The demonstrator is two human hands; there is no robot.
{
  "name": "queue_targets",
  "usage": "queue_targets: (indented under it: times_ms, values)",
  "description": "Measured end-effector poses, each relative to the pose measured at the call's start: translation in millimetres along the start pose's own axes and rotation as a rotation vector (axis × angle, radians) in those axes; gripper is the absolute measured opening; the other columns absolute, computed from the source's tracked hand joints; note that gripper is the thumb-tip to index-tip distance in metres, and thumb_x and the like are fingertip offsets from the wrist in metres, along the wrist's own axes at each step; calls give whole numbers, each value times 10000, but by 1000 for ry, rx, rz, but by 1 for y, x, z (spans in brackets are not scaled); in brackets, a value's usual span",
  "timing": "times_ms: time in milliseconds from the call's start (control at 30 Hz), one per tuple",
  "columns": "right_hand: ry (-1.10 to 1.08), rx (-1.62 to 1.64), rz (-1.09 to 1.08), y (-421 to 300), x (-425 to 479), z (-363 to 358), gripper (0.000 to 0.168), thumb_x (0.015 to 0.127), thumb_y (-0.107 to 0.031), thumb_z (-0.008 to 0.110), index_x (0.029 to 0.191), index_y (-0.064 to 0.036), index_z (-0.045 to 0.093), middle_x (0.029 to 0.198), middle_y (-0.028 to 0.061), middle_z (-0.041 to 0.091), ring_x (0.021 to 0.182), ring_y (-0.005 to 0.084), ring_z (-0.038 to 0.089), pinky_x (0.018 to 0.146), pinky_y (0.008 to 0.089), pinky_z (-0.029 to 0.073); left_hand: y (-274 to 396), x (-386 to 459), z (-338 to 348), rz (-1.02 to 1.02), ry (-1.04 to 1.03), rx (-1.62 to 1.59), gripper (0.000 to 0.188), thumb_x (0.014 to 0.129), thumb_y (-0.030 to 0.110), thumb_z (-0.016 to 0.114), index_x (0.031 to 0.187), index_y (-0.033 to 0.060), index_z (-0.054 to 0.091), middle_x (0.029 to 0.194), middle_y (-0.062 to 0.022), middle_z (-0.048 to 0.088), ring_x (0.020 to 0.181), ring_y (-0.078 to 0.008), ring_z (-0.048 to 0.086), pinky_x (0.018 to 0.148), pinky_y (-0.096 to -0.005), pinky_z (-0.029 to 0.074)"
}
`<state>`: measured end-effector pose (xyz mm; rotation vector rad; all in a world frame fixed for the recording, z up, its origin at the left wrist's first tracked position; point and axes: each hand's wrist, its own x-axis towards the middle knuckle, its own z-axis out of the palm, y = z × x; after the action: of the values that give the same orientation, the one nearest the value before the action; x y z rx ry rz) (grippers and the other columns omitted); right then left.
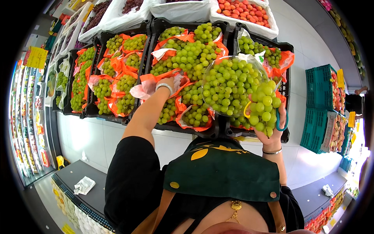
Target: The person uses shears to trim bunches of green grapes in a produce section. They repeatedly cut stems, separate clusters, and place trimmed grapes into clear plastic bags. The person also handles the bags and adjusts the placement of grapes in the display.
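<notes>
My left hand [168,83] reaches into orange and white wrapping paper [146,86] in the middle black crate [146,55]. Its fingers are mostly hidden, and I cannot tell whether they grip anything. A bunch of green grapes [264,103] rests in my right hand [271,133], palm up. Scissors with a yellow handle loop [247,110] and a teal one [282,124] sit about the fingers of that hand; their blades are hidden. Left of it, a clear plastic container [204,95] heaped with green grapes [230,84] stands over the middle and right crates.
More black crates of wrapped green grapes [102,90] stand to the left. Behind are white-lined boxes of dark grapes [99,13] and small red fruit [244,11]. Teal crates [317,87] stand at right. Dark counters [79,175] lie behind me. A person [355,102] is at far right.
</notes>
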<state>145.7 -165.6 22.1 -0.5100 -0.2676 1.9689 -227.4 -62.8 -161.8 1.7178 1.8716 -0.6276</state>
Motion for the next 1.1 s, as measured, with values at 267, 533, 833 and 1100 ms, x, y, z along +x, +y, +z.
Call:
queue_targets:
  times_ms: [267,533,833,1100]
  values:
    - [23,41,-67,-13,-10,-6,692,914,-489,464,1426,-54,295,1407,251,367,1182,331,505,994,434,412,23,-62,-44,357,118,-885,389,893,257,576,1172,-7,514,965,-153,643,828,-249,636,770,-354,501]
    - [-79,76,-67,-17,-10,-5,676,920,-483,463,1410,-41,317,1392,245,389,1174,326,513,997,429,414,123,-85,-89,532,575,-518,300,836,193,614,1116,86,595,1005,-80,622,887,-232,611,754,-335,486]
    - [-38,57,-89,-19,-18,-11,696,913,-492,470,1410,-32,311,1384,225,404,1203,315,482,1016,424,395,93,-41,-93,591,444,-793,359,867,116,544,1223,71,560,1140,-91,642,993,-204,624,851,-308,490]
    - [87,-120,44,4,8,4,605,930,-443,474,1376,-46,378,1326,163,489,1175,279,517,976,405,433,85,-144,-80,688,-440,-1727,576,957,389,466,1407,55,333,1334,-145,484,1179,-271,520,890,-371,495]
